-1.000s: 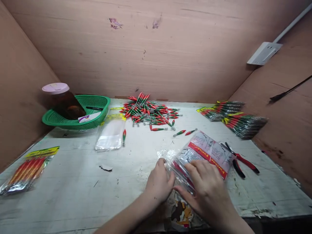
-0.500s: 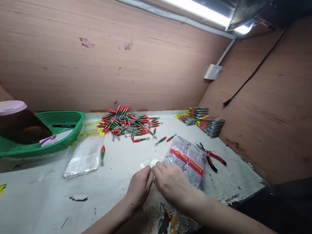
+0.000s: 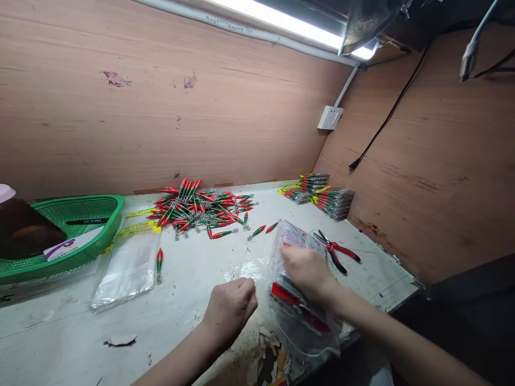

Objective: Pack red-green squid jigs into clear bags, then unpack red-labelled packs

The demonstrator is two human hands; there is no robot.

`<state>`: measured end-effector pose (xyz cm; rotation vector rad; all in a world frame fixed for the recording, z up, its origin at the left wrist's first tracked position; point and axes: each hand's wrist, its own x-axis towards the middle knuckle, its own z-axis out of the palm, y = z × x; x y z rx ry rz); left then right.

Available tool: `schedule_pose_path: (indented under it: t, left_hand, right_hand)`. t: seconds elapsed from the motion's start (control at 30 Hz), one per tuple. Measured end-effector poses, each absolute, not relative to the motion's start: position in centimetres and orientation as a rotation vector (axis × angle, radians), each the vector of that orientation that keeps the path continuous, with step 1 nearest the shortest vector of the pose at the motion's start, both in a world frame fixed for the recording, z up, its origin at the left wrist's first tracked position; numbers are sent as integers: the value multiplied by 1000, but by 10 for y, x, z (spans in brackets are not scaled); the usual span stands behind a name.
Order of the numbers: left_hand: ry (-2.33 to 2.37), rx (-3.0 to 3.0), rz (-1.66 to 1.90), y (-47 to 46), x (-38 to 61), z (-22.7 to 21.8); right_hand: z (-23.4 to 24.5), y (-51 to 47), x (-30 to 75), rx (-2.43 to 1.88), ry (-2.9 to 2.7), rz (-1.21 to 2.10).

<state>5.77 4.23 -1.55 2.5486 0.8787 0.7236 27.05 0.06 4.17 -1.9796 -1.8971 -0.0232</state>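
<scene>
My left hand (image 3: 231,308) is closed in a fist just above the table, left of the plastic bag (image 3: 298,327). Whatever it may hold is hidden inside the fingers. My right hand (image 3: 308,271), slightly blurred, curls over the top of this clear bag, which is filled with printed packets bearing red bands. Loose plastic spreads at the bag's near end, towards the table's front edge. Red-handled pliers (image 3: 340,254) lie just right of the bag. Two red and green fishing lures (image 3: 257,231) rest behind it.
A pile of red and green lures (image 3: 201,209) lies at the back. Packed lures (image 3: 332,201) are stacked at the back right. Clear bags (image 3: 129,262) with yellow tops lie on the left, beside a green basket (image 3: 115,225). One single lure (image 3: 160,265) is near them.
My hands, together before, are now apart. The right one has moved up and right onto the packet bag, whose near end now shows more. The camera view has shifted a little to the right.
</scene>
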Motion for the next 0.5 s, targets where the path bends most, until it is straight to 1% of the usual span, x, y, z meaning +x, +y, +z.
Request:
schedule_pose_path:
  t: [0.1, 0.23, 0.4, 0.5]
  left_hand:
    - [1005, 2424, 707, 48, 40, -26]
    - [1159, 2159, 662, 57, 24, -29]
    - [1238, 1896, 676, 65, 22, -17]
    - [1253, 1805, 596, 66, 17, -26]
  right_hand:
    - [49, 8, 332, -2008, -1476, 75]
    - [49, 6, 390, -1891, -1058, 304]
    - [54, -9, 410, -1587, -665, 644]
    - [53, -25, 403, -1391, -498, 864]
